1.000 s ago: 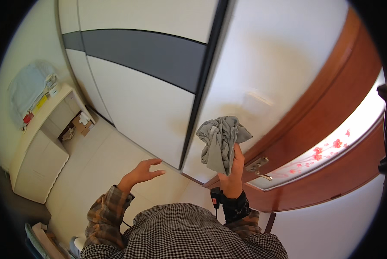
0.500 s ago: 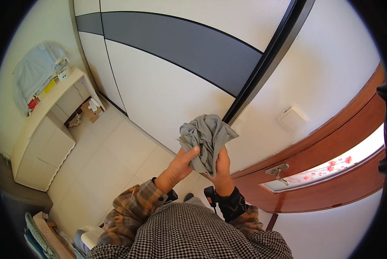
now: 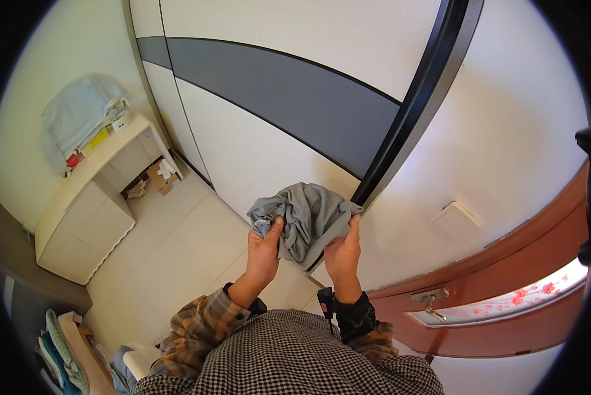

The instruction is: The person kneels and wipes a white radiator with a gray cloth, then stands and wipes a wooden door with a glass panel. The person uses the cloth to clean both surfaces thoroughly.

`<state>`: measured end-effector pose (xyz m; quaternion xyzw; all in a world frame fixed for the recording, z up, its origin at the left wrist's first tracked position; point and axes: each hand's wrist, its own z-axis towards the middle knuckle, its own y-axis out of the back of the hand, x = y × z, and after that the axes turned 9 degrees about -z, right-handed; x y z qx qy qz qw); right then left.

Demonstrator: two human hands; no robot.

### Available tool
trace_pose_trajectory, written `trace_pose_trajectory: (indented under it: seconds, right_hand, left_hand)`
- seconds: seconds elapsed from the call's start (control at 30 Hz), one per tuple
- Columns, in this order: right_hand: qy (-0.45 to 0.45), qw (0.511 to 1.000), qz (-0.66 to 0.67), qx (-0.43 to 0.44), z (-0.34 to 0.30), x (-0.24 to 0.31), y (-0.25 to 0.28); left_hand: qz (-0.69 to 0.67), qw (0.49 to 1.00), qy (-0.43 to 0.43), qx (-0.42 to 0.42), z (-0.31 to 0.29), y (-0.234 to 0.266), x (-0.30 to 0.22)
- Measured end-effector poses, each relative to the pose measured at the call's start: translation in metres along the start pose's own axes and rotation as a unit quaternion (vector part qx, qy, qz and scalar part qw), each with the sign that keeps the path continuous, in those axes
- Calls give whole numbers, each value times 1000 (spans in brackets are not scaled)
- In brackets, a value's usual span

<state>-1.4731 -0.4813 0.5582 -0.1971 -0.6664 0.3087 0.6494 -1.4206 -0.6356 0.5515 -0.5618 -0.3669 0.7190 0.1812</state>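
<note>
A crumpled grey cloth [image 3: 302, 220] is stretched between my two hands, in front of my body at the middle of the head view. My left hand [image 3: 264, 253] grips its left side, the thumb pressed on top of the folds. On the other side, my right hand [image 3: 343, 255] pinches the cloth's right corner between thumb and fingertips. The fingers under the cloth are partly hidden. Whether the cloth is a garment or a rag I cannot tell.
Ahead stands a white wardrobe [image 3: 256, 138] with a curved grey band. At left, a cream desk [image 3: 88, 220] holds a light-blue covered object [image 3: 84, 115]. To the right are a white wall switch [image 3: 455, 220] and a brown door [image 3: 493, 322] with a metal handle. Folded fabrics [image 3: 65, 349] lie at lower left.
My hands have moved apart, spreading the bunched grey cloth wider. My right hand now holds its corner. The view has shifted slightly, so the room appears moved.
</note>
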Motion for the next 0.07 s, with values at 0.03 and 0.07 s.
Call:
trace_pose_trajectory:
  seconds: [0.03, 0.07]
  right_hand:
    - [-50, 998, 29, -18, 1, 2, 2]
    - [-79, 995, 54, -11, -2, 3, 5]
  left_hand:
    - [36, 999, -18, -5, 2, 2, 6]
    - [40, 999, -18, -10, 3, 6, 12]
